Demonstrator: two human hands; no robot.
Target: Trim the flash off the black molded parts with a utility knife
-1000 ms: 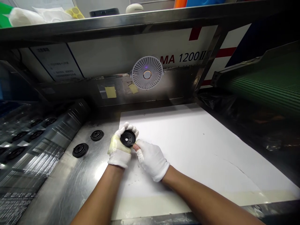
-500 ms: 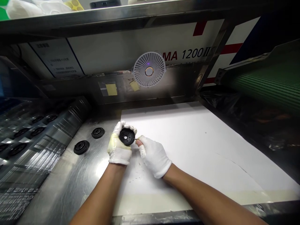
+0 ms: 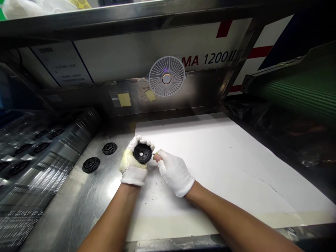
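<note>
My left hand (image 3: 133, 162), in a white glove with a yellowish palm, is closed around a round black plastic part (image 3: 142, 153), its hollow face turned up towards me. To the right of it, my gloved right hand (image 3: 173, 171) pinches a thin small tool (image 3: 153, 154) whose tip meets the part's rim; a bare thumb tip shows. Most of this tool is hidden in the fingers, so its kind is unclear. Left of my hands, a ridged black part (image 3: 109, 148) and another black part (image 3: 91, 165) lie on the metal tabletop (image 3: 86, 196).
White sheeting (image 3: 210, 168) covers much of the table, with dark specks on it. Stacked clear trays (image 3: 52, 164) holding black parts stand at the left. A round fan (image 3: 167, 76) is mounted ahead, below a metal shelf (image 3: 131, 14). A green ribbed belt (image 3: 301, 87) is at the right.
My right hand has shifted slightly up and to the right with the thin tool. The left hand keeps its hold on the black part, almost still.
</note>
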